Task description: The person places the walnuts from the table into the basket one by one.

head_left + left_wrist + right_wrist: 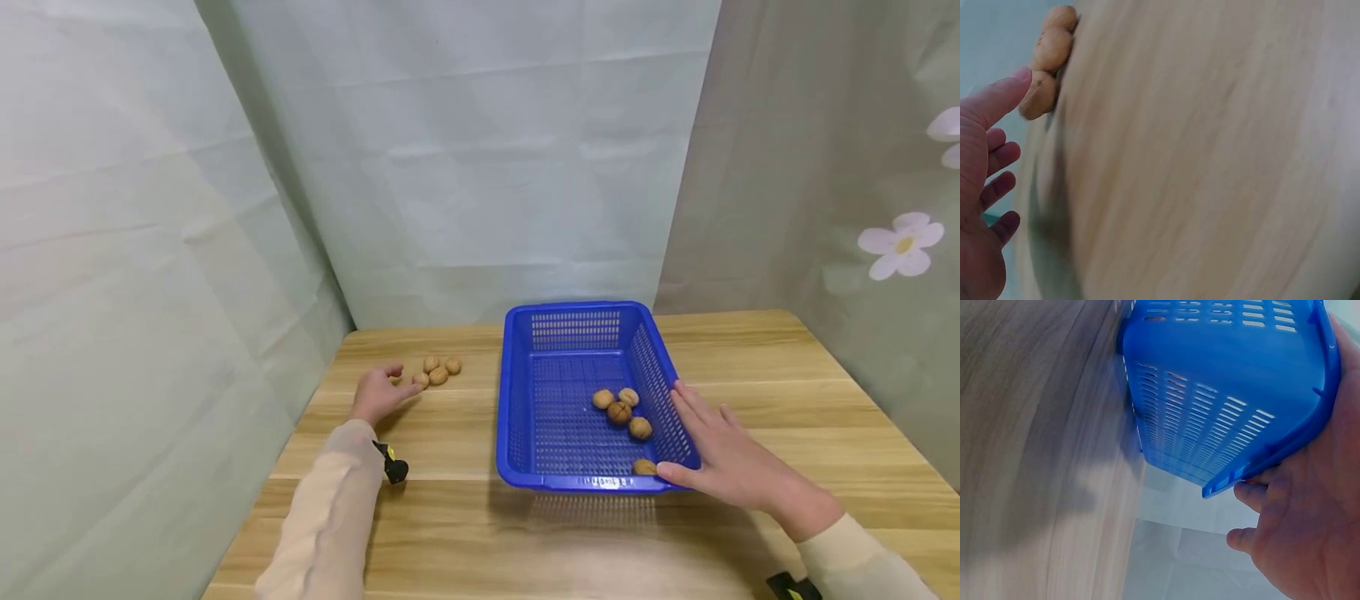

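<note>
In the head view my left hand [381, 393] is low over the table at the left, fingers apart and nothing in its grasp. Its thumb tip is right at the nearest of several walnuts [438, 377] grouped there; the left wrist view shows the thumb [1007, 97] overlapping a walnut [1039, 97]. At the right, my right hand [731, 462] rests on the near right corner of a blue plastic basket [504, 400], fingers stretched along the side rim and thumb over the front rim. Several walnuts [618, 412] lie inside, toward the basket's right side and front.
The wooden table [442, 517] ends in front of a pale curtain [480, 183] at the back, with more cloth at both sides. A black strap piece [392, 464] is on the left sleeve, and another [793, 587] on the right.
</note>
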### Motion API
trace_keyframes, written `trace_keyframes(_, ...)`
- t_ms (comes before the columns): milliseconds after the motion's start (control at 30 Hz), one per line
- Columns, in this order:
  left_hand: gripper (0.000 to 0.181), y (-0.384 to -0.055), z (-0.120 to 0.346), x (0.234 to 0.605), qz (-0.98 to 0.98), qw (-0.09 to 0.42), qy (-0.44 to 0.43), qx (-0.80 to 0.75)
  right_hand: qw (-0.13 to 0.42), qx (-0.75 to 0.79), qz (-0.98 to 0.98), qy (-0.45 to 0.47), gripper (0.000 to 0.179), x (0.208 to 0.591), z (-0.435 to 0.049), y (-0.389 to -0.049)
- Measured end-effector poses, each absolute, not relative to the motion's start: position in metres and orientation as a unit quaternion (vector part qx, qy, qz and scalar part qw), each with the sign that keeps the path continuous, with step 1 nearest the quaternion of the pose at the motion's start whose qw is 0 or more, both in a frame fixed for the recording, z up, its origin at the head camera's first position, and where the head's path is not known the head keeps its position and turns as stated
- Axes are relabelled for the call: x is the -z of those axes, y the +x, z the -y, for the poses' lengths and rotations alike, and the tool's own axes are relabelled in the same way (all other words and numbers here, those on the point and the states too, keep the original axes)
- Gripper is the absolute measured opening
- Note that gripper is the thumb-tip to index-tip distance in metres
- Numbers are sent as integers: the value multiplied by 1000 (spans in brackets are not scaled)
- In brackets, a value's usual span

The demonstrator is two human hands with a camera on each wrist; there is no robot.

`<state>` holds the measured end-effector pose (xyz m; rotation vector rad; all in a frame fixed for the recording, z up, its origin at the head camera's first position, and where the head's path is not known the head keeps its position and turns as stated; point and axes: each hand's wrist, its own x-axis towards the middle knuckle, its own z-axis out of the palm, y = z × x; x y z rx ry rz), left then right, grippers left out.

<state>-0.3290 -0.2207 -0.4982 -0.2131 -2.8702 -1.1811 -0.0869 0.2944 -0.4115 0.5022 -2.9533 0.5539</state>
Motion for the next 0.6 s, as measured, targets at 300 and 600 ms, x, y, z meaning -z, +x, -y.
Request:
trace_keyframes(300, 68, -329, 201, 509, 931, 48, -82, 353, 52, -181, 968, 167, 99, 414, -294, -88)
trace_keyframes(600, 49, -330, 199, 516, 929, 77, -101, 349, 53, -174, 969, 165, 99, 417, -296, -89)
